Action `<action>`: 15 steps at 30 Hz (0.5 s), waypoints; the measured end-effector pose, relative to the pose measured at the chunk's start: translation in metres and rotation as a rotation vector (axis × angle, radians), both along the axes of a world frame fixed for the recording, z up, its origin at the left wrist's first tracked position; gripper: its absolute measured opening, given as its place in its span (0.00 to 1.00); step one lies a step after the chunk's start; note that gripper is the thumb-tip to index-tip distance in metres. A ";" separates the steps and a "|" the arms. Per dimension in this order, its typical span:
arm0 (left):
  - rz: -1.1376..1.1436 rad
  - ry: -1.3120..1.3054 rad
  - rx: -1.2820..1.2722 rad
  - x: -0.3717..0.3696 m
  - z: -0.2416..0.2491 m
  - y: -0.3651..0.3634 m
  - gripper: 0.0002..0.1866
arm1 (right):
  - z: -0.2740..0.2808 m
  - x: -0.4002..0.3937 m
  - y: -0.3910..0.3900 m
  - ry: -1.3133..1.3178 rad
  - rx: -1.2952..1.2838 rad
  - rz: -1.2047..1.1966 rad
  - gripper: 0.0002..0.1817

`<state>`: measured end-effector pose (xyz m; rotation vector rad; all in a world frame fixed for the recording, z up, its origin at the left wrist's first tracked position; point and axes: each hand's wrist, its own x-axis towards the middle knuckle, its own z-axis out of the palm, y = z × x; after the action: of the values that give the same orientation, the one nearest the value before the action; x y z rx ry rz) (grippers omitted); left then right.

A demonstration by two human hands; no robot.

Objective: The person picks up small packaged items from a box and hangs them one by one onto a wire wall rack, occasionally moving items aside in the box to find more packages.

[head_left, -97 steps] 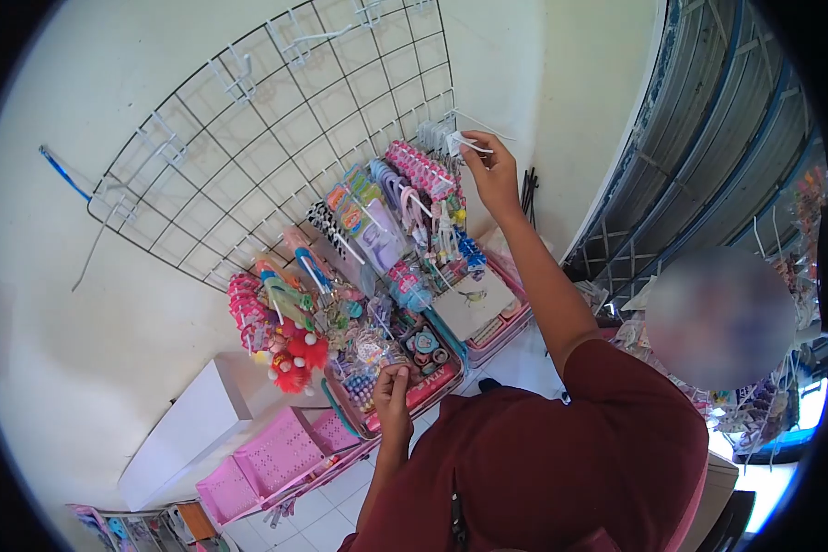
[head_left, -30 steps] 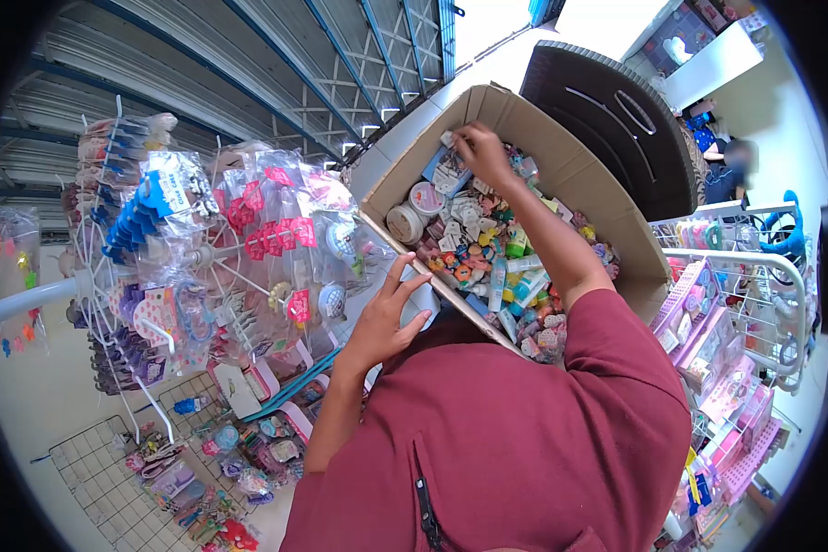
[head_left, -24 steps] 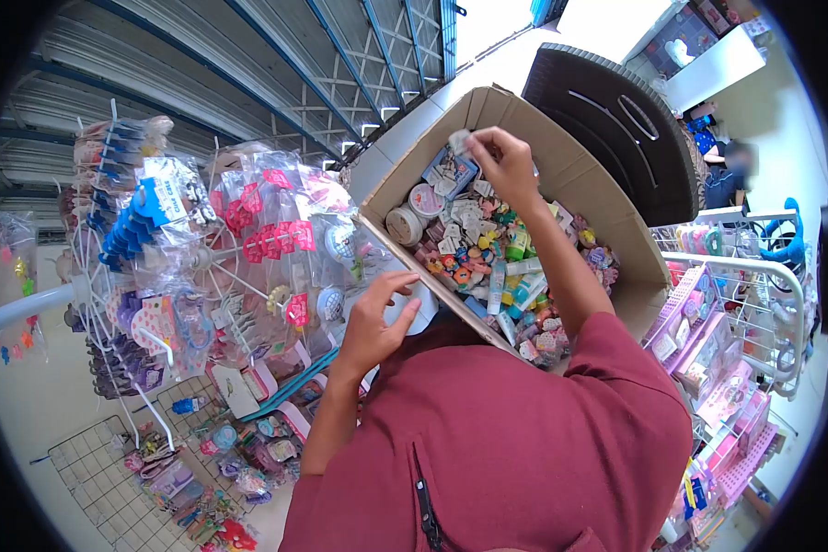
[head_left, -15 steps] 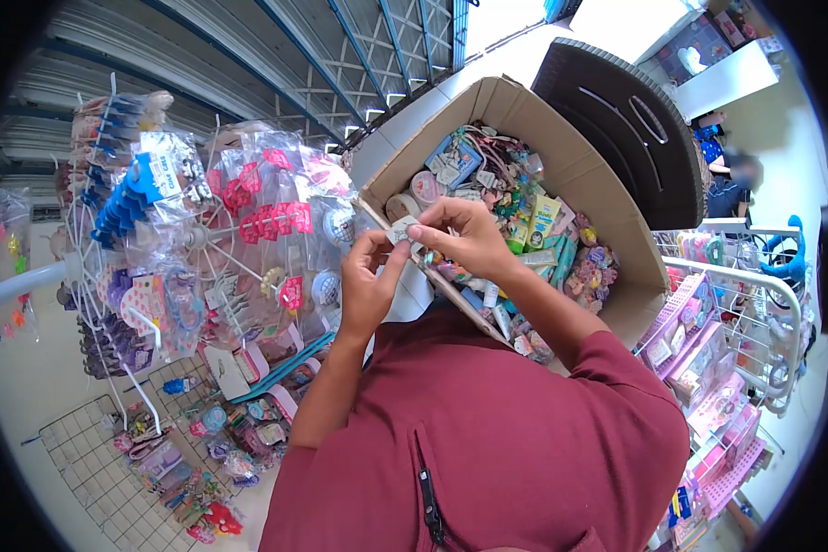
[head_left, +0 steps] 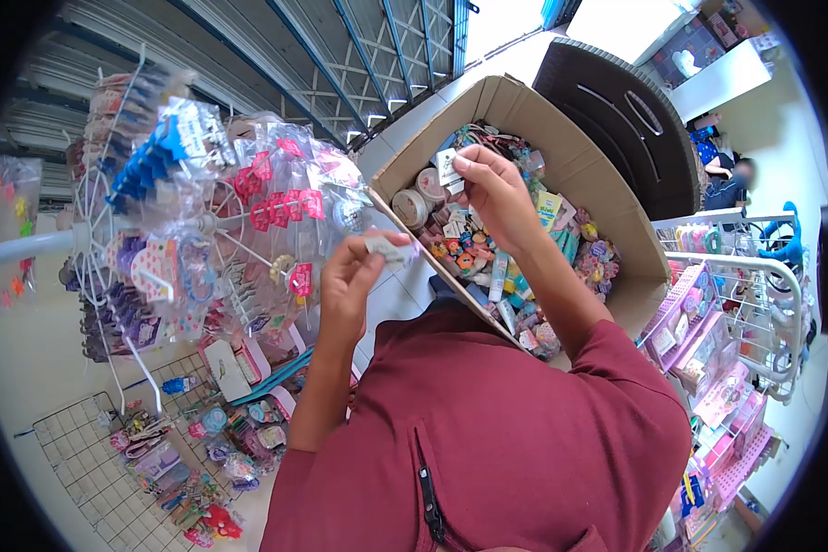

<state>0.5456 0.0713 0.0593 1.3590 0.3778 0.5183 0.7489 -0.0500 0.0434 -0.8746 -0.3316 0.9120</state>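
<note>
The left hand (head_left: 345,281) pinches a white card (head_left: 385,249) just beside the edge of a box (head_left: 635,253) of trinkets (head_left: 465,250); the right hand (head_left: 499,198), over the box, pinches a second card (head_left: 448,170). Bagged goods (head_left: 281,210) hang near the left hand.

a large brown cardboard box (head_left: 607,189) stands before the person (head_left: 506,423), a dark brown slotted chair (head_left: 600,120) just beyond it. in the box, round pale-lidded tubs (head_left: 409,208) sit at the left and white plastic tubes (head_left: 499,276) nearer the person. the right hand (head_left: 501,195), with a small white rectangular card (head_left: 448,169), is above the box; the left hand (head_left: 348,276), with a second white card (head_left: 386,248), is between it and a white wire rack (head_left: 37,245) of clear plastic packets (head_left: 278,177) at left. behind that rack is a grey metal shutter (head_left: 248,69); right of the box is a white tubular-framed rack (head_left: 745,265) of pink plastic trays (head_left: 743,465).
</note>
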 end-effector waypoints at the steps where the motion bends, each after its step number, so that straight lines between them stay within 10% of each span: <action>1: -0.001 -0.011 -0.001 -0.009 0.010 -0.002 0.07 | 0.007 -0.005 0.000 -0.011 -0.001 -0.001 0.08; 5: -0.235 -0.138 -0.129 -0.062 0.029 0.000 0.08 | 0.052 -0.039 0.005 -0.432 0.017 0.117 0.08; 9: -0.326 -0.212 -0.365 -0.135 0.026 0.008 0.07 | 0.078 -0.111 0.034 -0.256 0.172 0.335 0.10; 15: 0.112 -0.135 -0.235 -0.280 0.026 0.012 0.09 | 0.066 -0.250 0.093 -0.281 0.029 0.789 0.11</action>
<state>0.2657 0.0834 0.0855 1.0746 0.3929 0.6345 0.4987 0.0433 0.1092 -0.8516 -0.9741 1.5028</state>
